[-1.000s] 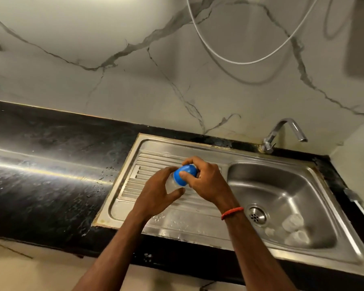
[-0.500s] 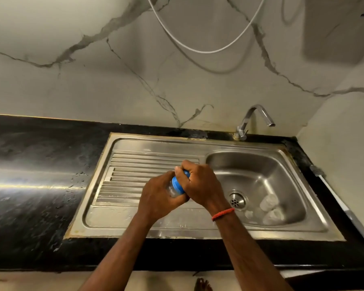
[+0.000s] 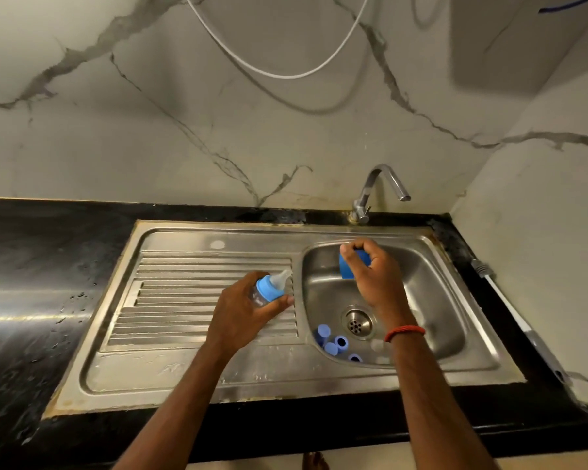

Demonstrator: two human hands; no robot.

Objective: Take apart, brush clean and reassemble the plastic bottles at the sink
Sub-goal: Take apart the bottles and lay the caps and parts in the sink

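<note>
My left hand (image 3: 243,308) grips a small clear bottle (image 3: 269,290) with a blue collar and a clear teat, held tilted over the ribbed drainboard (image 3: 184,300). Over the sink basin (image 3: 438,300), my right hand (image 3: 375,276) is closed around the blue cap (image 3: 348,266), apart from the bottle. Several blue bottle parts (image 3: 333,342) lie at the basin's front left, beside the drain (image 3: 356,323). Pale clear pieces (image 3: 377,347) lie partly hidden behind my right forearm.
The steel sink is set in a black counter (image 3: 48,300) wet with droplets. A tap (image 3: 384,188) stands at the back of the basin. A long brush-like handle (image 3: 510,310) lies along the right counter edge by the side wall. A white cable (image 3: 279,74) hangs on the marble wall.
Both hands were together on the capped bottle. The right hand has pulled the blue cap off and moved right over the basin; the bottle's teat is bare. The camera has tilted down and right.
</note>
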